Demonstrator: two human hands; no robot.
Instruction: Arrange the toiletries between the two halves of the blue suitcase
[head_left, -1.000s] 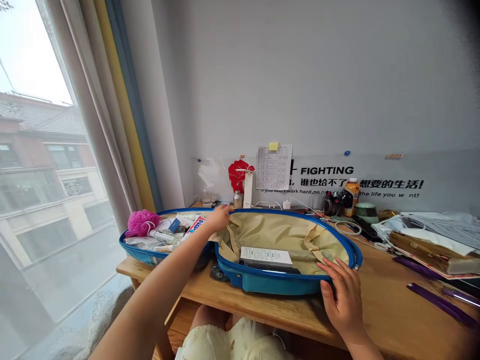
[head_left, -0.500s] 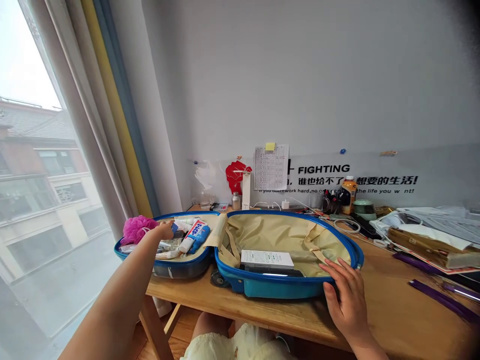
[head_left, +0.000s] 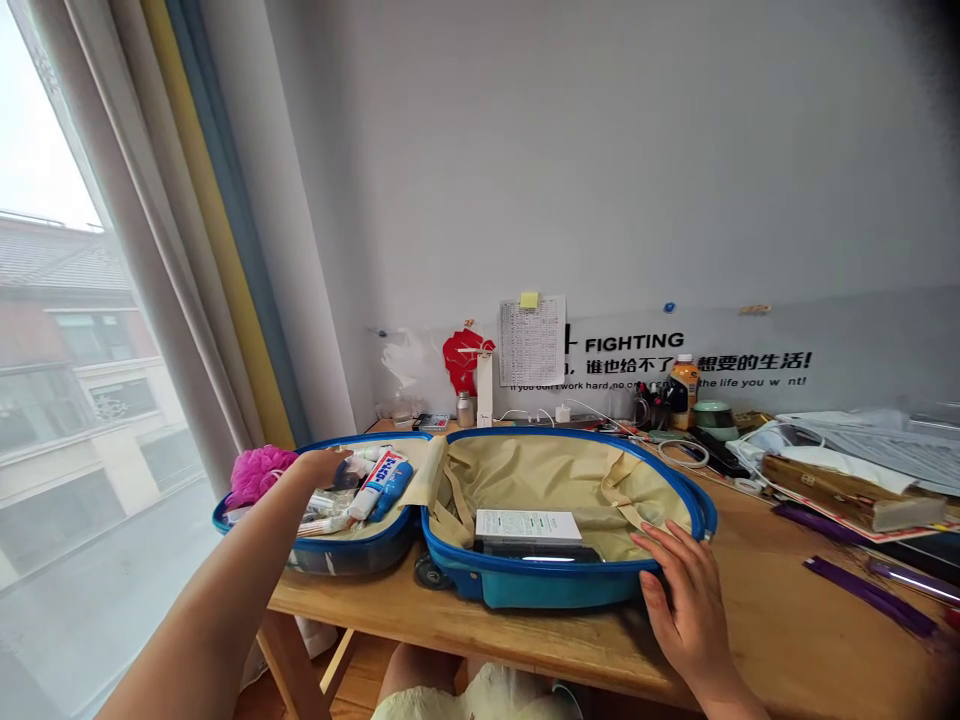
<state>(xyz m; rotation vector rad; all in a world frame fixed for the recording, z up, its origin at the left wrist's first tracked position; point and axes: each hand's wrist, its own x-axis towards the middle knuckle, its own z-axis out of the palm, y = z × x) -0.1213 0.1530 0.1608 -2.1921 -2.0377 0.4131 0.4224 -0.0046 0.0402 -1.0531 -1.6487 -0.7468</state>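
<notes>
An open blue suitcase (head_left: 540, 590) with a beige lining lies on the wooden table. My left hand (head_left: 324, 466) reaches into its left half, fingers bent down over a small bluish item that they mostly hide. Close by are a pink bath puff (head_left: 259, 474), a white-and-blue toothpaste tube (head_left: 375, 484), a blue bottle (head_left: 393, 490) and several small packets. My right hand (head_left: 686, 595) rests open on the front right rim of the right half, its fingers spread over the edge. A white box (head_left: 529, 526) and a dark flat object (head_left: 536, 551) lie inside that half.
Along the wall stand a white lamp-like post (head_left: 485, 390), an orange bottle (head_left: 682, 392) and a green jar (head_left: 712, 420). Papers and a brown case (head_left: 840, 485) are piled at right, near a purple strip (head_left: 870, 595). Curtains (head_left: 217, 200) hang by the window.
My left hand has lowered slightly into the left half, and the small blue item it held is now mostly hidden. My right hand stays on the rim. The view has shifted slightly.
</notes>
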